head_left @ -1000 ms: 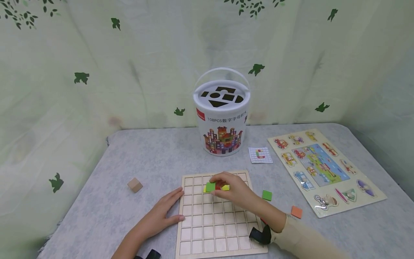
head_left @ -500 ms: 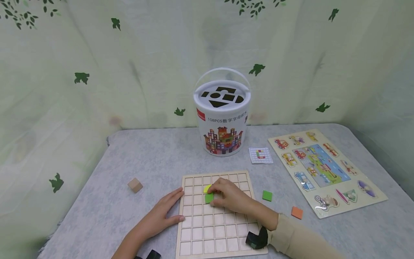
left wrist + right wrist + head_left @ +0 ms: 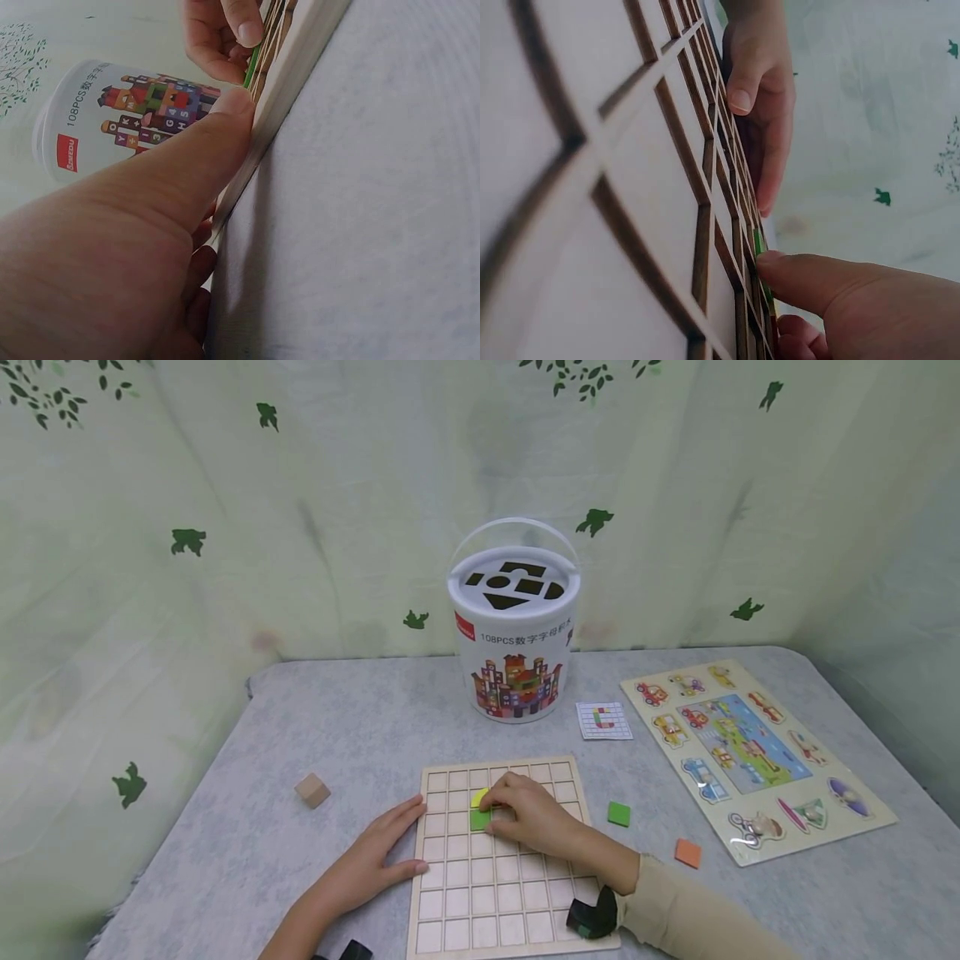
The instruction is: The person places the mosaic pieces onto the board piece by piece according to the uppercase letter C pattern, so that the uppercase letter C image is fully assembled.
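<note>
**Head view: green tile going into grid board, right hand on it**

Head: right hand (image 3: 525, 817) is pressing the green tile (image 3: 479, 820) at its 9 o'clock into the grid board (image 3: 495, 893), yellow tile (image 3: 479, 797) at 12. Left hand (image 3: 375, 852) is lying flat, bracing the board's left edge.

Left wrist: left thumb is resting along the board rim (image 3: 300, 67); tile edge-on at 12.

Right wrist: right fingertip (image 3: 780, 266) is touching the tile's edge (image 3: 758, 241).

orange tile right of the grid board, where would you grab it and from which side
The orange tile lies flat on the table cloth, clear of the grid board and the picture puzzle. It is thin and square, so probably pinch two opposite edges from above, thumb and finger, tipping one edge up first.
</note>
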Motion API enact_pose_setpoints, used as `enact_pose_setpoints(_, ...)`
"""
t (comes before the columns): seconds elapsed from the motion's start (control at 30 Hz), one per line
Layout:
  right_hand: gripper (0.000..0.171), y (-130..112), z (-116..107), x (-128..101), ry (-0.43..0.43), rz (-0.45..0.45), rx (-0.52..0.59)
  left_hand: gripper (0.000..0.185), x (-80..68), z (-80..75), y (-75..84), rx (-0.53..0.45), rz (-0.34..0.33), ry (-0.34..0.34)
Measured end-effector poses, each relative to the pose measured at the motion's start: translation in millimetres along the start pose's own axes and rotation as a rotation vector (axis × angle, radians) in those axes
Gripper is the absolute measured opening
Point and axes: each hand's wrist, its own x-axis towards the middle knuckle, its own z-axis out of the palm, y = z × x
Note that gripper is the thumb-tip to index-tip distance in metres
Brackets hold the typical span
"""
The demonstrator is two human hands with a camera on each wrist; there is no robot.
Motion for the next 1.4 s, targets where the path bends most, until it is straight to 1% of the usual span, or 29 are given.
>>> enact_pose_setpoints(0.1,0.022,-1,-1,0,-0.026,0.016,0.004,0.071,-0.3,0.8,-0.7,0.007,-0.002,0.001)
enact_pose_setpoints(0.2,0.027,-3,-6,-1,-0.077,0.042,0.037,0.071,-0.7,0.9,-0.8,0.006,-0.004,0.0)
enact_pose_setpoints(0.3,0.034,-5,-15,-3,-0.128,0.049,0.085,0.071,-0.9,0.7,-0.5,0.005,-0.004,-0.004)
enact_pose_setpoints(0.37,0.037,-8,-23,-6,-0.144,0.054,0.104,0.071,-1.2,0.6,-0.4,0.005,-0.002,-0.004)
enact_pose_setpoints(0.47,0.04,-11,-37,-12,-0.119,0.062,0.116,0.072,-1.2,0.7,-0.5,0.01,-0.001,-0.003)
enact_pose_setpoints(0.63,0.043,-12,-61,-30,-0.012,0.099,0.094,0.072,-0.7,0.8,-1.1,0.01,-0.002,-0.002)
enact_pose_setpoints(0.73,0.046,-6,-71,-44,0.037,0.133,0.058,0.072,-0.8,0.5,-1.0,0.004,-0.006,-0.005)
enact_pose_setpoints(0.83,0.048,2,-78,-58,0.073,0.186,0.033,0.072,-0.9,-0.1,-0.3,-0.001,-0.005,-0.007)
enact_pose_setpoints(1.03,0.049,26,-82,-83,0.096,0.259,-0.037,0.071,-0.8,-1.1,1.6,-0.009,-0.011,-0.012)
enact_pose_setpoints(1.2,0.051,44,-81,-99,0.093,0.324,-0.04,0.071,-0.5,-0.6,0.8,-0.015,-0.017,-0.017)
enact_pose_setpoints(1.3,0.051,52,-80,-105,0.094,0.337,-0.057,0.071,-0.1,0.2,-0.3,-0.007,-0.012,-0.014)
enact_pose_setpoints(1.4,0.047,59,-78,-108,0.096,0.323,-0.115,0.072,0.1,0.8,-1.0,-0.005,-0.011,-0.013)
